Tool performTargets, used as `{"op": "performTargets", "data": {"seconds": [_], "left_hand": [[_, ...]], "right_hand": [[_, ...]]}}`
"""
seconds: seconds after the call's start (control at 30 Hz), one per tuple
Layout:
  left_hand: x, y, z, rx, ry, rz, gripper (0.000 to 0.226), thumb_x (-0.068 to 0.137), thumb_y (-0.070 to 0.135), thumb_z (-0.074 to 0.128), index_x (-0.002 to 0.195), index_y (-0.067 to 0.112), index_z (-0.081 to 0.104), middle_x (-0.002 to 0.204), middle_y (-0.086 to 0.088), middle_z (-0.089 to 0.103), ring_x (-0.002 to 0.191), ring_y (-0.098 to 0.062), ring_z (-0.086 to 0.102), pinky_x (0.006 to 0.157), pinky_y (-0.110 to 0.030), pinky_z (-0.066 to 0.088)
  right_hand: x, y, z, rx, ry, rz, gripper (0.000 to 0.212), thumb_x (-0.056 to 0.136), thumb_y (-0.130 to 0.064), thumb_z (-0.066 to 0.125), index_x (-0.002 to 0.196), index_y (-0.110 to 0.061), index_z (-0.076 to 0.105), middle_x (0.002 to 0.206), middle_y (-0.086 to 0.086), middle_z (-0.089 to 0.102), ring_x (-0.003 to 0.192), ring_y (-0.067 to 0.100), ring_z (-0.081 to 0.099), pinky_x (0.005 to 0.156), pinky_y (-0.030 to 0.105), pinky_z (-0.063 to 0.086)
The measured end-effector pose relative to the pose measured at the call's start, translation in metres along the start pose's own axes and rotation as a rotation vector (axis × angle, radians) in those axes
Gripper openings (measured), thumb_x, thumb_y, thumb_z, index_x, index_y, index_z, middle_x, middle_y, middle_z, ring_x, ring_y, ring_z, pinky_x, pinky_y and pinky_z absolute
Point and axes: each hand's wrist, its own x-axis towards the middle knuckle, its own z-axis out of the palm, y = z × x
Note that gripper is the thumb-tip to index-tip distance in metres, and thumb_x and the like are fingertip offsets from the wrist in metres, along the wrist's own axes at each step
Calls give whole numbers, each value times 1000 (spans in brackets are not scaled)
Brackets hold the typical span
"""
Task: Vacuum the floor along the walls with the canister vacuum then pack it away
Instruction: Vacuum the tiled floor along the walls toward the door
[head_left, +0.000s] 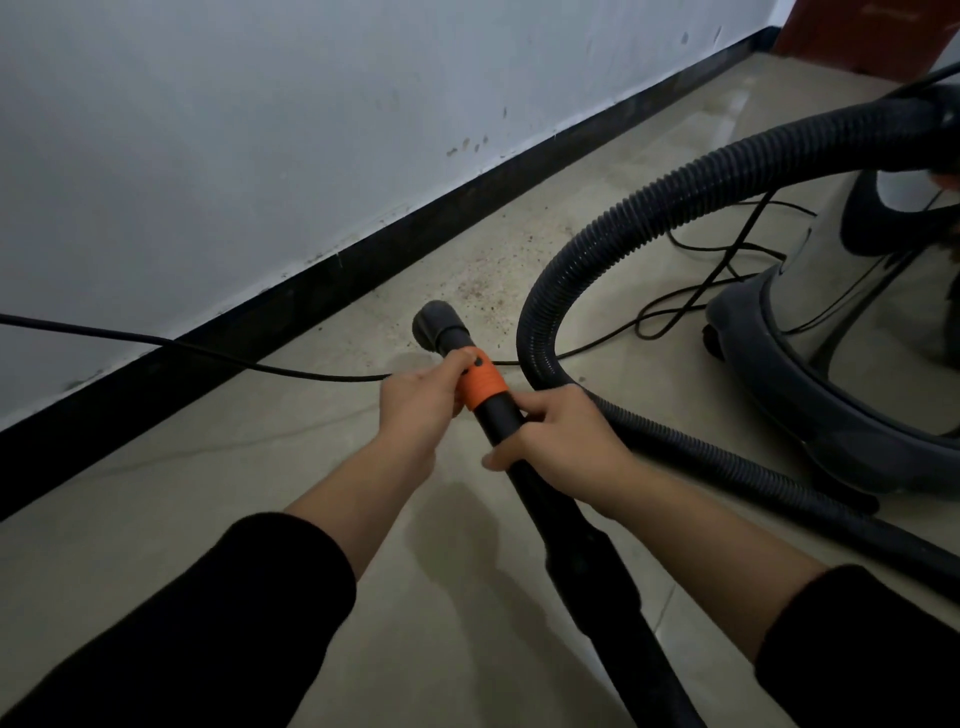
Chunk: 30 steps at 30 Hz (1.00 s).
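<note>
Left hand holds ribbed orange collar, right hand smooth tube.

Dim, flat light; soft shadows below the arms, edges bowed.

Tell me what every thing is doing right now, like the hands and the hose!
left hand, grips the orange collar.
right hand, grips the black tube just below that collar.
black tube, tip open, no nozzle attached.
hose, bent in a big loop, partly on the floor.
canister vacuum, standing upright.
power cord, lying loose across the floor.
floor, speckled with brown dirt.
</note>
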Motion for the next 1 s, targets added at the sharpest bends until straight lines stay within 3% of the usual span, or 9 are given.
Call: {"op": "performTargets", "data": {"seconds": [0.13, 0.27, 0.37, 0.5, 0.67, 0.8, 1.0], "left_hand": [[19, 5, -15, 35, 95, -21, 22, 78, 27, 77, 73, 11, 63, 85, -11, 66, 90, -28, 67, 86, -41, 57], [10, -13, -26, 89, 122, -54, 25, 78, 26, 78, 66, 10, 61, 76, -11, 63, 77, -24, 62, 85, -41, 56], [-3, -28, -28, 121, 103, -66, 29, 77, 27, 78, 62, 10, 59, 75, -14, 61, 73, -23, 59, 84, -42, 55], [-15, -47, -24, 116, 78, -87, 31, 76, 29, 78, 67, 6, 60, 67, -11, 55, 67, -21, 53, 72, -34, 50], [-24, -59, -18, 106, 50, -101, 30, 75, 31, 77, 75, 5, 64, 71, -12, 56, 69, -21, 53, 73, -34, 49], [-30, -62, -12, 105, 6, -104, 29, 77, 29, 77, 75, 4, 62, 70, -10, 54, 68, -20, 52, 72, -33, 48], [-35, -64, 7, 92, -75, -131, 25, 80, 27, 75, 75, 4, 64, 74, -10, 59, 73, -20, 57, 87, -40, 55]], "right_hand": [[21, -10, 26, 32, -28, 6, 33, 59, -13, 81, 90, -18, 76, 73, 8, 68, 69, 26, 65, 74, 41, 57], [15, 2, 33, 9, -109, 42, 30, 59, -14, 81, 89, -20, 76, 72, 6, 68, 69, 23, 65, 70, 36, 56], [0, 14, 29, -51, -143, 63, 34, 62, -15, 81, 94, -21, 76, 72, 7, 69, 67, 21, 65, 63, 32, 54], [-15, 24, 23, -102, -137, 95, 32, 63, -14, 80, 94, -22, 75, 72, 8, 69, 63, 20, 64, 60, 27, 52], [-28, 33, 22, -121, -111, 116, 34, 63, -15, 79, 96, -22, 74, 77, 10, 71, 69, 24, 69, 67, 36, 58], [-36, 39, 17, -121, -81, 135, 30, 63, -14, 79, 92, -22, 73, 75, 9, 70, 66, 22, 68, 60, 30, 55], [-43, 47, 6, -145, 1, 160, 30, 62, -15, 80, 90, -24, 74, 66, 2, 64, 60, 17, 64, 51, 22, 47]]}}
